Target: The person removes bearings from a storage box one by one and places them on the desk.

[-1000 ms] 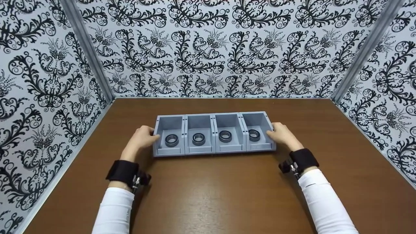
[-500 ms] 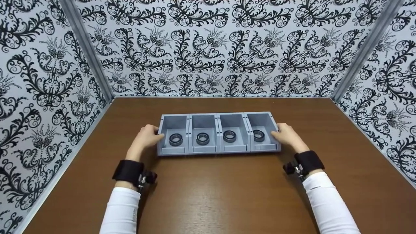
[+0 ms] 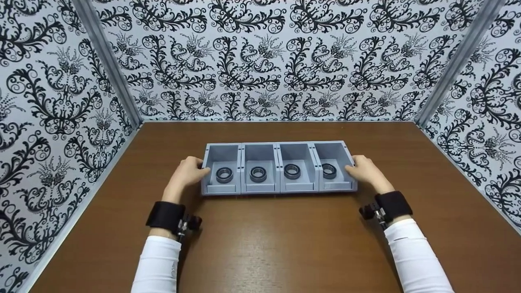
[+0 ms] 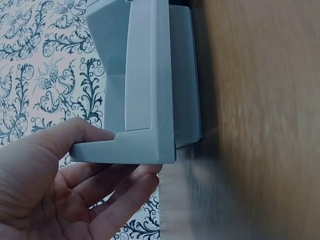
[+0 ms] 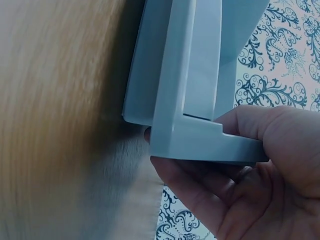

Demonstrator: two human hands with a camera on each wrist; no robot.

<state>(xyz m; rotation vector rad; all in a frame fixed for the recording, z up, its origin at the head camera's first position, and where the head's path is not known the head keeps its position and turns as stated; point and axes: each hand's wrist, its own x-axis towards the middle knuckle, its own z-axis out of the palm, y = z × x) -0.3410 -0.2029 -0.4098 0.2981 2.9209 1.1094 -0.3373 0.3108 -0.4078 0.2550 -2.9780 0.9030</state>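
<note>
A row of joined grey storage bins [image 3: 260, 188] spans the space between my two hands over the brown table. Each compartment has one dark ring-shaped ball bearing lying in it, such as the leftmost bearing [image 3: 224, 175] and the rightmost bearing [image 3: 329, 171]. My left hand [image 3: 189, 173] grips the left end wall, thumb over the rim and fingers against the outside, as the left wrist view shows. At the other end, my right hand [image 3: 364, 171] pinches the right wall the same way, one fingertip reaching under its lower edge in the right wrist view.
The brown wooden table [image 3: 260, 240] extends in front of the bins and to both sides. Patterned panels [image 3: 252, 61] enclose the back, left and right. Each wrist carries a black strap with a small camera, such as the left strap [image 3: 166, 215].
Both hands have shifted the bin row to the right, with the bearings riding along inside. The grip at both ends looks unchanged.
</note>
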